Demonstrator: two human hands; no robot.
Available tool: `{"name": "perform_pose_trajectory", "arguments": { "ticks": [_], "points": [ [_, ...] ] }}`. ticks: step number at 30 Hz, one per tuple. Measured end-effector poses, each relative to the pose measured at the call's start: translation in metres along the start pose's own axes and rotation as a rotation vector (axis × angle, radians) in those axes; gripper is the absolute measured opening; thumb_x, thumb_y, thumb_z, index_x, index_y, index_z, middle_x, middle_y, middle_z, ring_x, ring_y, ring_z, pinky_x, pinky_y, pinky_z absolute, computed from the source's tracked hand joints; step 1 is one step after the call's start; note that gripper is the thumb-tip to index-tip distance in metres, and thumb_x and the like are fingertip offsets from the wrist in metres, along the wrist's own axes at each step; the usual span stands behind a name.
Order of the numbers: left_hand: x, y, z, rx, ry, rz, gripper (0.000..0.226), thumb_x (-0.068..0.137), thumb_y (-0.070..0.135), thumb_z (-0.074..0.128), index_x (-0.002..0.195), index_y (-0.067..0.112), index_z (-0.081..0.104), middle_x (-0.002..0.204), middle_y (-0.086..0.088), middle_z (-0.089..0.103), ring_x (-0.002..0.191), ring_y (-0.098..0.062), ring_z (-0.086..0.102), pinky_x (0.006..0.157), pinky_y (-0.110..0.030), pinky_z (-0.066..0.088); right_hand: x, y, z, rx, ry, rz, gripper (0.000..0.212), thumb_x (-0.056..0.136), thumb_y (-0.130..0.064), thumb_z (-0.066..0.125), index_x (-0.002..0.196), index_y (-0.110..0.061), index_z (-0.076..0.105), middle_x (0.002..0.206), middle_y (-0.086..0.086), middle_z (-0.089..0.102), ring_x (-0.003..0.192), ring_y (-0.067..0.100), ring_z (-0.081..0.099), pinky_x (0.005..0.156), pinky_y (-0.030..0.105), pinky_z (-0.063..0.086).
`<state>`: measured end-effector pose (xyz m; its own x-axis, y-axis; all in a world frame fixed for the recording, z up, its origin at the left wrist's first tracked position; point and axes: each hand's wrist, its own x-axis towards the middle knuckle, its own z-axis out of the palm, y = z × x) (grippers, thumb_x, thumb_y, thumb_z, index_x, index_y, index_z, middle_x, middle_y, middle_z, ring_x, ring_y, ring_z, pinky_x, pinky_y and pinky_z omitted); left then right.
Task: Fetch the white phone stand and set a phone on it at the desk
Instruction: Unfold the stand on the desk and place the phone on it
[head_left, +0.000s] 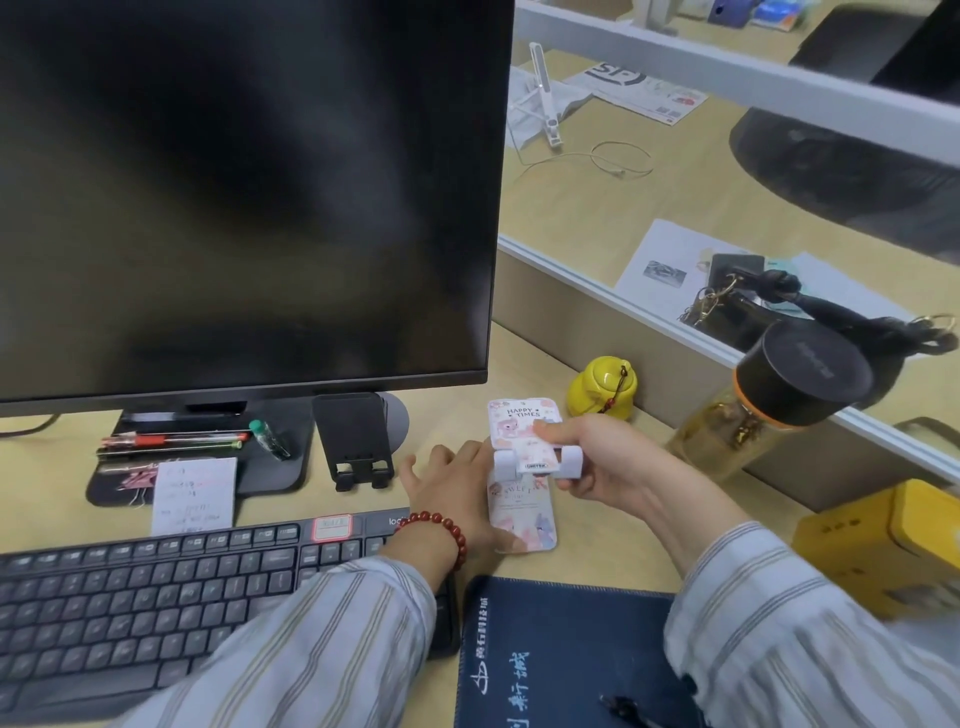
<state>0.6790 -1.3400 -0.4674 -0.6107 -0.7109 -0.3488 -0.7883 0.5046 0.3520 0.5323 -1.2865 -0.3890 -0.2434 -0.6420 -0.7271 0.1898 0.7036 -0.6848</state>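
The white phone stand (524, 467) stands on the desk to the right of the monitor. Its upright back plate reads "HAPPY TIMES", its flat base carries a pastel sticker, and two white lips flank a small label. My right hand (608, 462) grips it from the right, thumb on the back plate and fingers around the right lip. My left hand (452, 488), with a red bead bracelet at the wrist, lies on the desk against the base's left edge with fingers spread; its thumb is hidden.
A black stand (356, 441) sits just left, under the dark monitor (244, 197). The keyboard (182, 582) and a dark blue pad (561, 654) lie in front. A yellow jar (602, 387), a black-lidded bottle (769, 395) and a yellow box (883, 545) line the glass partition at right.
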Motion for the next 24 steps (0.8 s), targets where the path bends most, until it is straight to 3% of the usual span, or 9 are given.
{"name": "perform_pose_trajectory", "arguments": {
  "ticks": [3, 6, 9, 16, 20, 24],
  "points": [
    [0.001, -0.001, 0.001, 0.0, -0.015, 0.007, 0.098, 0.051, 0.065, 0.073, 0.137, 0.043, 0.031, 0.13, 0.016, 0.042, 0.119, -0.018, 0.032, 0.104, -0.05, 0.009, -0.002, 0.006, -0.003, -0.167, -0.006, -0.08, 0.016, 0.092, -0.027, 0.055, 0.082, -0.019, 0.065, 0.071, 0.001, 0.069, 0.049, 0.01, 0.056, 0.056, 0.022, 0.032],
    [0.002, 0.0, 0.0, 0.022, -0.017, 0.007, 0.097, 0.05, 0.067, 0.071, 0.135, 0.045, 0.032, 0.125, 0.016, 0.043, 0.116, -0.018, 0.033, 0.102, -0.05, 0.011, -0.001, 0.021, -0.005, -0.342, 0.01, -0.265, 0.016, 0.093, -0.027, 0.054, 0.08, -0.028, 0.064, 0.082, -0.008, 0.072, 0.067, 0.002, 0.063, 0.056, 0.012, 0.048],
    [0.002, 0.0, 0.001, 0.018, -0.013, 0.013, 0.097, 0.051, 0.065, 0.071, 0.136, 0.045, 0.029, 0.126, 0.015, 0.042, 0.118, -0.019, 0.033, 0.102, -0.05, 0.011, 0.007, 0.035, -0.002, -0.447, 0.113, -0.415, 0.009, 0.09, -0.029, 0.058, 0.091, -0.033, 0.066, 0.101, -0.004, 0.075, 0.086, 0.006, 0.069, 0.078, 0.026, 0.056],
    [0.002, -0.002, 0.002, 0.017, -0.014, 0.026, 0.098, 0.052, 0.066, 0.071, 0.137, 0.043, 0.029, 0.126, 0.016, 0.042, 0.12, -0.018, 0.032, 0.104, -0.051, 0.008, 0.02, 0.046, 0.005, -0.48, 0.26, -0.509, 0.022, 0.089, -0.03, 0.058, 0.106, -0.02, 0.069, 0.105, -0.003, 0.074, 0.081, 0.004, 0.063, 0.066, 0.013, 0.048],
    [0.002, -0.002, 0.002, 0.025, -0.011, 0.022, 0.095, 0.052, 0.067, 0.071, 0.136, 0.043, 0.032, 0.127, 0.016, 0.042, 0.12, -0.018, 0.033, 0.105, -0.052, 0.008, 0.014, 0.05, 0.007, -0.433, 0.261, -0.509, 0.02, 0.09, -0.031, 0.057, 0.103, -0.023, 0.069, 0.1, -0.003, 0.075, 0.086, 0.011, 0.068, 0.074, 0.03, 0.056],
    [0.001, -0.001, 0.001, 0.023, 0.01, 0.025, 0.093, 0.051, 0.068, 0.07, 0.134, 0.044, 0.034, 0.126, 0.015, 0.043, 0.119, -0.017, 0.033, 0.103, -0.05, 0.006, 0.009, 0.052, 0.005, -0.312, 0.15, -0.43, 0.011, 0.09, -0.033, 0.056, 0.09, -0.036, 0.067, 0.1, -0.005, 0.075, 0.09, 0.011, 0.07, 0.084, 0.04, 0.056]
  ]
}}
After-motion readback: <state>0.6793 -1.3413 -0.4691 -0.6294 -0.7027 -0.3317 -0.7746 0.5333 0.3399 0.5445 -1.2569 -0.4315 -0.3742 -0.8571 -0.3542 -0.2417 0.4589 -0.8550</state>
